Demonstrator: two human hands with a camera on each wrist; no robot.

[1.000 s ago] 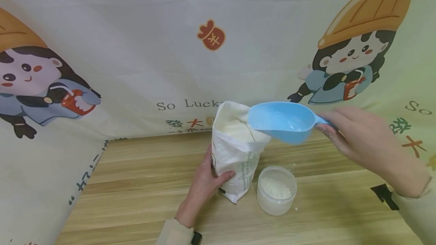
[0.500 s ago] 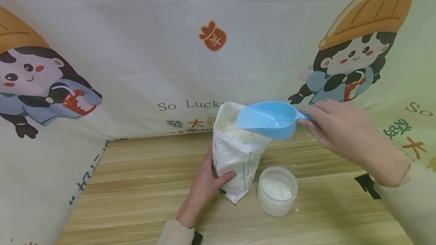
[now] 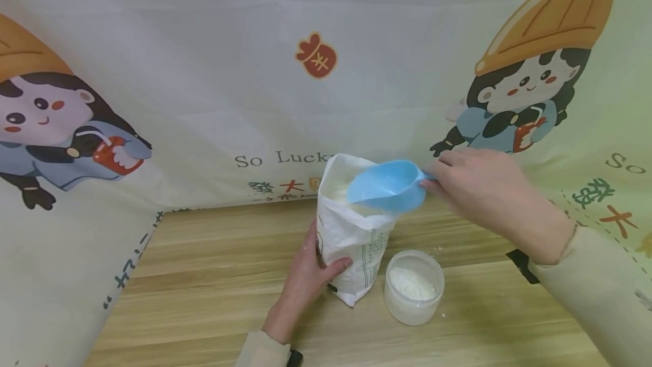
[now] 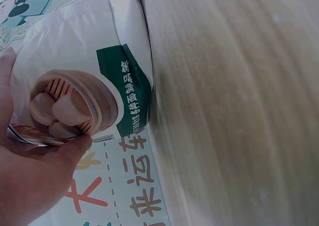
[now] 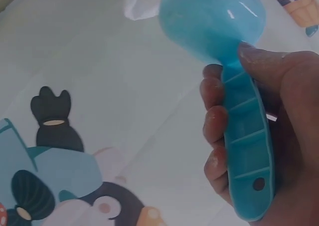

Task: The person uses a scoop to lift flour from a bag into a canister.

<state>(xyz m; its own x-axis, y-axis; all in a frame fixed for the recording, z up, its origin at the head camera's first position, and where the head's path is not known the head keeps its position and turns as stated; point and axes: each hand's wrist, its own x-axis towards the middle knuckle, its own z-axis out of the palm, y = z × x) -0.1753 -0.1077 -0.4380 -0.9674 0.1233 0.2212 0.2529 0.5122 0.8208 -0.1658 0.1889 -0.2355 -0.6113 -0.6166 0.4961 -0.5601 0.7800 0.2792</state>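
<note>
One scoop (image 3: pixel 392 186) in right hand (image 3: pixel 481 194), bag (image 3: pixel 359 248) in left hand (image 3: pixel 308 271)

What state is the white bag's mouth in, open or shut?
Open: in the head view, the white bag gapes at the top, showing pale powder beside the blue scoop.

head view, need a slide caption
Left hand grips an open white bag; right hand holds a blue scoop at its mouth.

Pale creased backdrop (image 3: pixel 204 72) (cartoon figures (image 3: pixel 530 72), "So Lucky" lettering (image 3: pixel 281 157)); wood-grain tabletop (image 3: pixel 204 282) below.
</note>
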